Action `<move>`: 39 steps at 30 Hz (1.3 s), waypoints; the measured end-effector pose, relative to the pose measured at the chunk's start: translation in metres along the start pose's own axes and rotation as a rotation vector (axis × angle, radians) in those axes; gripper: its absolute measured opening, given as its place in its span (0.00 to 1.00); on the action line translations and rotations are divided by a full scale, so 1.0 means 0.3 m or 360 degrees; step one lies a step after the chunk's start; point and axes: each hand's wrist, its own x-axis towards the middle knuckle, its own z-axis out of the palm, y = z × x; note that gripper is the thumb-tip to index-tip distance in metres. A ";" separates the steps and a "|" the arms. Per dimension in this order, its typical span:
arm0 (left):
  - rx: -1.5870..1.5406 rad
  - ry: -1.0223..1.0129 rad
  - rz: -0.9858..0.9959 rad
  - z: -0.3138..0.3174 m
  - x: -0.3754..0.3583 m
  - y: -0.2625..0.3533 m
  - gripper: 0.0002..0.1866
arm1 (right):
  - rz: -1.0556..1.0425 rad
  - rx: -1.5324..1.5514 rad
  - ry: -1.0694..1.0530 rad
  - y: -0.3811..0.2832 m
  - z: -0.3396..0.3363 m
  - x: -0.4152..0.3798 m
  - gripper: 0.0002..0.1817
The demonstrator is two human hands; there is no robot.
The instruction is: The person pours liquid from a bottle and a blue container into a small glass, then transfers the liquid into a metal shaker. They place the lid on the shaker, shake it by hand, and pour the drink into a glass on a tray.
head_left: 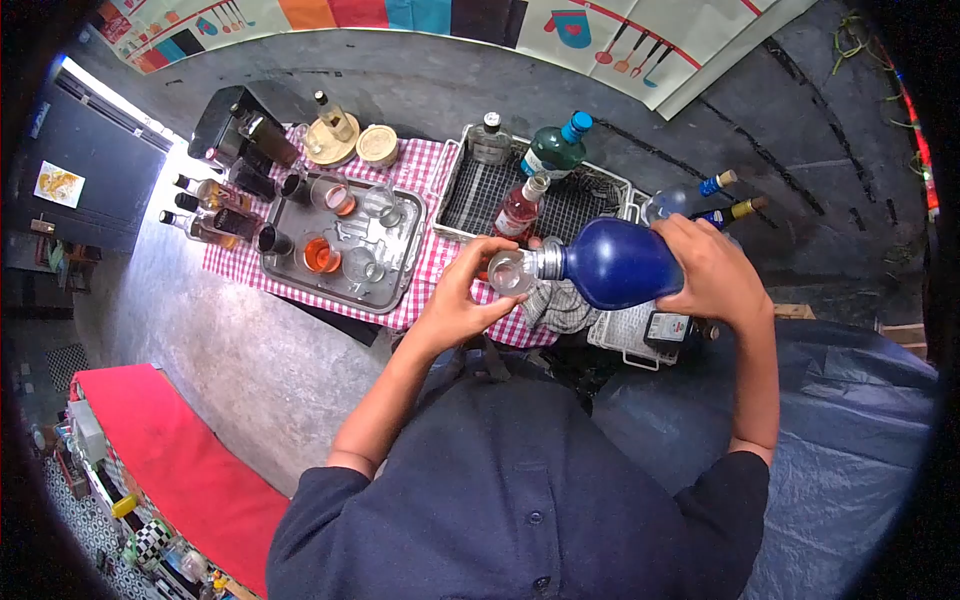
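My left hand (462, 297) pinches a small clear glass (509, 274) between thumb and fingers, in front of my chest. My right hand (716, 268) is wrapped around the base of a round dark blue bottle (618, 265). The bottle lies tipped over to the left, its silver neck right at the rim of the glass. Some clear liquid seems to show in the glass. Just beyond my left hand stands a bottle of pink-red liquid (520, 207). A striped grey cloth (562, 305) lies below the blue bottle.
A grey tray (405, 240) with several glasses, some holding orange-red liquid, rests on a checked tablecloth (240, 262). A wire basket (470, 190) bears a green bottle (555, 150) and a clear bottle (490, 142). Dark bottles (265, 135) crowd the left end; corked bottles (735, 212) stand right.
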 end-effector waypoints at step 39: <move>-0.0034 -0.0052 -0.0047 0.019 -0.031 -0.015 0.28 | -0.0055 0.0014 -0.0010 -0.005 0.032 -0.051 0.32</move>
